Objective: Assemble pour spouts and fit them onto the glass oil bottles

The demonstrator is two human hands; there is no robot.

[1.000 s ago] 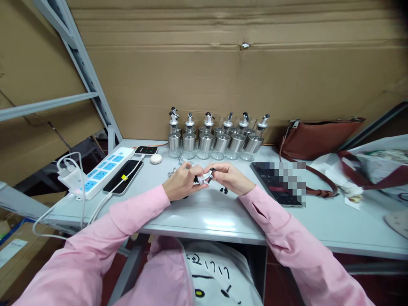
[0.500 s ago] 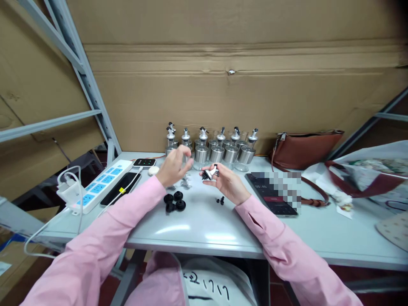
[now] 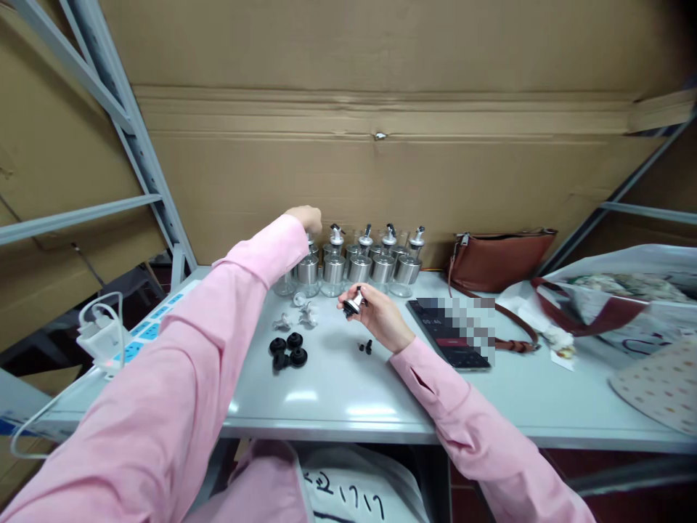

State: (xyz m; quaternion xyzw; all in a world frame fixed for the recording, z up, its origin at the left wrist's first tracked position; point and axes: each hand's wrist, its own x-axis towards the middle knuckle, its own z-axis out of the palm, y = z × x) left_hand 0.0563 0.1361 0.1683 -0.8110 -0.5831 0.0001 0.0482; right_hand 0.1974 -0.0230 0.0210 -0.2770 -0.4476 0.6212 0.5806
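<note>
In my right hand (image 3: 380, 314) is a bottle pourer (image 3: 353, 303), a metal spout with a black stopper, pinched between the fingers above the table. My left hand (image 3: 306, 217) is stretched out over the leftmost bottles at the back; its fingers are hidden, so any hold does not show. Glass bottles with steel bands (image 3: 333, 271) stand in rows, several topped with pourers. Between the hands and nearer to me lie several black stoppers (image 3: 295, 340) and clear-white plastic parts (image 3: 308, 317). Tiny black caps (image 3: 369, 347) rest below my right hand.
A phone (image 3: 454, 334) lies right of my right hand, with a brown bag (image 3: 504, 261) behind it. Farther right are a plastic bag (image 3: 642, 290) and a dotted item (image 3: 656, 385). A power strip (image 3: 133, 349) sits at left, partly behind my sleeve. Cardboard (image 3: 381, 181) backs the table.
My left hand has moved away and up, from above the white parts to the back-left bottles. My right hand keeps the pourer, now turned slightly. The view has shifted a little.
</note>
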